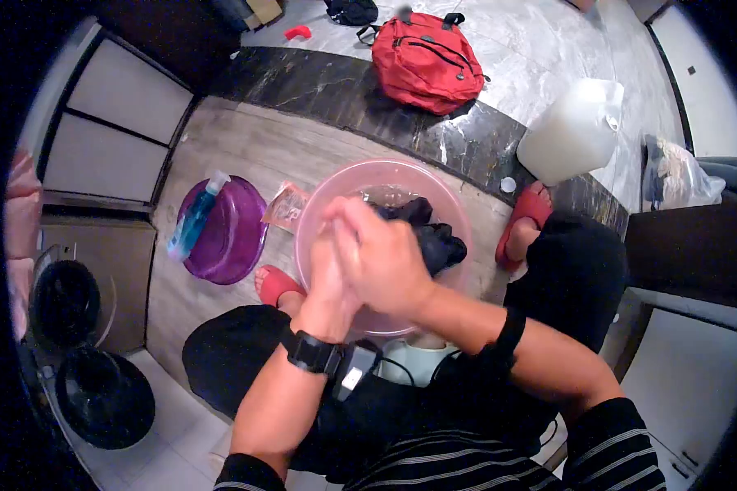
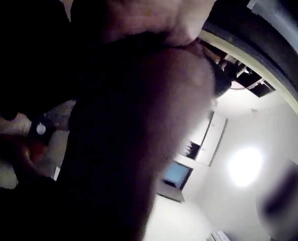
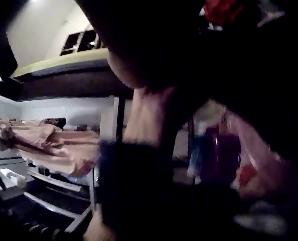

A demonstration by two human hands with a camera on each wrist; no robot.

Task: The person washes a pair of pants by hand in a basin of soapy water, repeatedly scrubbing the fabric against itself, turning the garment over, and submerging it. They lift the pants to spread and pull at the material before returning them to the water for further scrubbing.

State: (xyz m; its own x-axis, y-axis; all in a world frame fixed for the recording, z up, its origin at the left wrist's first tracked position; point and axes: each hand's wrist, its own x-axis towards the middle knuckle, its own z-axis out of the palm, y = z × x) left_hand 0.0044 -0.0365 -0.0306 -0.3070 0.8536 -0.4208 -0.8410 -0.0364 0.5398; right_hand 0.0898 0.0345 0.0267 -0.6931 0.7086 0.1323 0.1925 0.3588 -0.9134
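My left hand (image 1: pixel 323 266) and right hand (image 1: pixel 389 262) are pressed together over a pink basin (image 1: pixel 448 186). The right hand lies across the left, its fingertips blurred at the top of the pair, and most of the left hand's fingers are hidden behind it. Dark wet cloth (image 1: pixel 442 245) sits in the basin, beside some bubbly water (image 1: pixel 378 196). Neither hand touches the cloth in the head view. Both wrist views are dark; a forearm (image 2: pixel 174 110) fills the middle of the left wrist view.
Left of the basin, a purple basin (image 1: pixel 241 237) carries a bottle of blue liquid (image 1: pixel 195 221), with a printed packet (image 1: pixel 285 206) between the basins. A red backpack (image 1: pixel 426 65) and a white jug (image 1: pixel 571 135) stand beyond, on the raised floor. Red slippers (image 1: pixel 526 219) flank the pink basin.
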